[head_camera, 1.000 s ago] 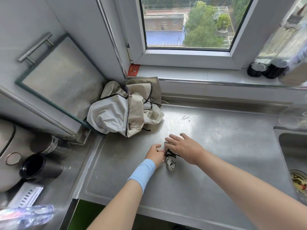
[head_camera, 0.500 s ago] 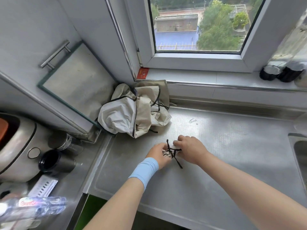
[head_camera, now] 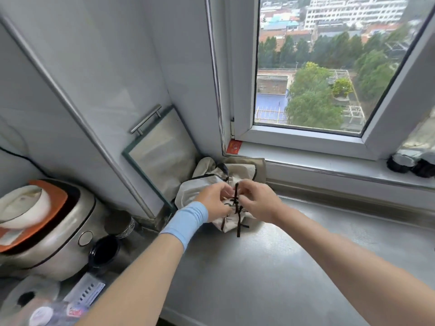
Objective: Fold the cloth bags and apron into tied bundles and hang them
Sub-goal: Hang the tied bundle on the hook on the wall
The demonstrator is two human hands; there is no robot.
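A small folded cloth bundle [head_camera: 231, 205], white with black straps, is held up above the steel counter [head_camera: 294, 267]. My left hand [head_camera: 213, 201], with a light blue wristband, grips its left side. My right hand [head_camera: 256, 200] pinches the black straps [head_camera: 237, 222] at its right side; loose strap ends dangle below. Behind both hands lies a crumpled heap of beige and white cloth [head_camera: 240, 168] with black trim, in the corner under the window. The bundle itself is mostly hidden by my fingers.
A glass board with a metal handle [head_camera: 162, 151] leans on the wall at left. A rice cooker [head_camera: 44, 229], a black cup [head_camera: 104, 250] and a plastic bottle [head_camera: 58, 314] crowd the lower left. Dark bottles [head_camera: 412, 163] stand on the window sill at right.
Both hands have lifted the small bundle off the counter and moved it up toward the cloth heap. The view has tilted upward, showing more of the window.
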